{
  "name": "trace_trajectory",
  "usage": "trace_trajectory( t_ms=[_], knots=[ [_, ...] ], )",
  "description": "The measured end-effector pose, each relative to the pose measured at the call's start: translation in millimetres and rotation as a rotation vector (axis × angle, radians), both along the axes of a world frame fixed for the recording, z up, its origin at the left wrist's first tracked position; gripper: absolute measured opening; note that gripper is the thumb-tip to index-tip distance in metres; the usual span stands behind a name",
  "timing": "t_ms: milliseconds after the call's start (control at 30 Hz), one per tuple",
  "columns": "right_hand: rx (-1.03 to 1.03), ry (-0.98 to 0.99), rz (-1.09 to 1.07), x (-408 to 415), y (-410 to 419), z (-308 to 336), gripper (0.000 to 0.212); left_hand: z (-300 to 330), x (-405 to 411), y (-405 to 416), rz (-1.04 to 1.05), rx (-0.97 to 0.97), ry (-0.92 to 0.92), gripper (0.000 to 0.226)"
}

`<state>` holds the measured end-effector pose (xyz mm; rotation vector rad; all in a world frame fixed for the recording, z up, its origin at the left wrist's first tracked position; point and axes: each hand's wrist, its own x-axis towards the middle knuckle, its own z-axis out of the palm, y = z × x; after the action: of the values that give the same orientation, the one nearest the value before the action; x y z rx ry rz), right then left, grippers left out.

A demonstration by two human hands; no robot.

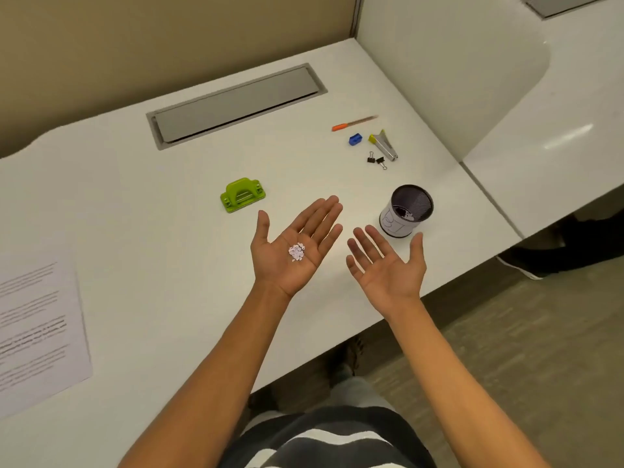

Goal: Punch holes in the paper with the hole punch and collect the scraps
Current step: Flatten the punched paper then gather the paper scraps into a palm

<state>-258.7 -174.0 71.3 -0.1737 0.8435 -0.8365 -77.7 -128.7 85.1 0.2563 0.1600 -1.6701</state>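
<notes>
The white desk [162,251] fills most of the room's near side, with a printed paper [37,332] lying flat at its left edge. Both of the person's arms reach out over it, palms up. The left hand [293,244] is spread flat, fingers straight, cradling a small heap of white scraps [296,252] in its palm. The right hand [388,265] is spread and bare beside it. The green hole punch [242,194] sits just beyond the left hand; a mesh cup [407,211] stands near the right fingertips.

the printed lines on the paper [37,329] are too blurred to read
</notes>
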Motion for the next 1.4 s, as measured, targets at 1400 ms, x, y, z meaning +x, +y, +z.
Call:
trace_trajectory(
  t_ms=[1400],
  knots=[
    [0.069, -0.171, -0.236, -160, -153, -17, 0.071, 6, -152, -194, -0.104, -0.088, -1.49, 0.096]
  ],
)
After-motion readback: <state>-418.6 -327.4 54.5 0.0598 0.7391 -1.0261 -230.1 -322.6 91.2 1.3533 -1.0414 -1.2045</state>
